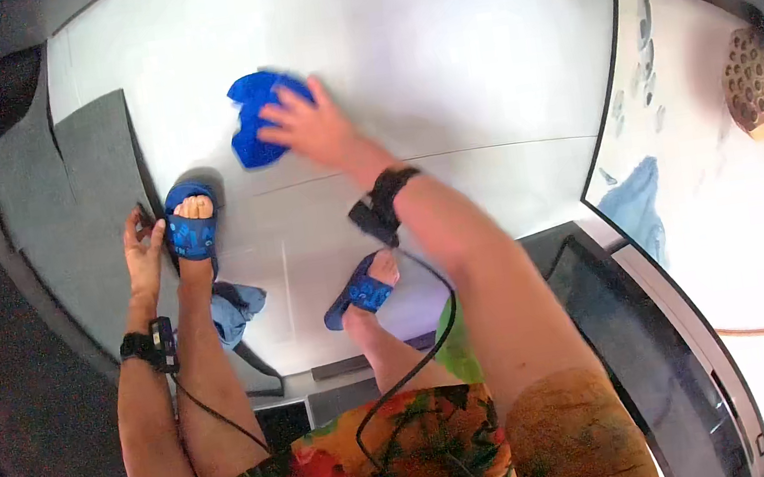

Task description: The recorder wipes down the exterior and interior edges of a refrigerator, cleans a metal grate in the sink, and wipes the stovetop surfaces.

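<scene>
A bright blue cloth lies crumpled on the pale floor. My right hand is over the cloth's right side with its fingers spread; whether they press on it is hard to tell. My left hand is low at the left, beside a blue slide sandal on my left foot. Its thumb and fingers curl near the edge of a grey panel, around a small dark spot that may be an object or the panel's edge. Each wrist wears a black strapped device, such as the right one, with a cable.
The other slide sandal is on my right foot. A grey-blue cloth lies behind my left foot. At the right stand a dark glass-topped cabinet and a pale painted panel with a dried lotus pod. A black cable crosses my lap.
</scene>
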`<state>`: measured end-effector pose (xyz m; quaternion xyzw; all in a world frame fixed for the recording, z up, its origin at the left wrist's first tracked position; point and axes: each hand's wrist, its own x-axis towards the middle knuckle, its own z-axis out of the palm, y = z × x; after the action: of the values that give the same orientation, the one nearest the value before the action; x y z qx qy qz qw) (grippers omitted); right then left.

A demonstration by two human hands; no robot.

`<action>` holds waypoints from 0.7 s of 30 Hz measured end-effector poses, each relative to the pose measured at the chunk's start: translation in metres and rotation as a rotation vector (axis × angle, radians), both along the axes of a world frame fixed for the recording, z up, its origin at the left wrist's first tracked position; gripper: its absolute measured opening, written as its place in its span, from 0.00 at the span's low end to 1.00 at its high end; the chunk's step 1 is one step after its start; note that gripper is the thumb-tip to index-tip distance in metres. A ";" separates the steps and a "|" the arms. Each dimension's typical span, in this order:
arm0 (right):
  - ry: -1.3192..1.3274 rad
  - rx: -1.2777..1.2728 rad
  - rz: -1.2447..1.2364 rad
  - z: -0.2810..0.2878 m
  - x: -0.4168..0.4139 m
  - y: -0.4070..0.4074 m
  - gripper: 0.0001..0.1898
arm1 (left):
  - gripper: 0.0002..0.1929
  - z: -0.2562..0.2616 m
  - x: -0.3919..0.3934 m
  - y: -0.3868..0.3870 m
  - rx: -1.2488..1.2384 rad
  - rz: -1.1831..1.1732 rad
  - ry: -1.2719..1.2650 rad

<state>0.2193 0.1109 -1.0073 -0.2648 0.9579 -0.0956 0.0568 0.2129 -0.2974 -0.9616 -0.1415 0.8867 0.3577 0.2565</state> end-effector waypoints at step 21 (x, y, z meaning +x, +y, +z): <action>-1.011 -1.480 -1.171 -0.015 0.190 0.062 0.11 | 0.22 0.315 -0.084 0.132 0.533 0.311 -0.218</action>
<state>0.4089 0.1732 -1.0224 0.3377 0.5052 -0.7638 0.2175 0.1290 -0.1656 -0.6465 -0.2404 0.6969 0.5949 0.3204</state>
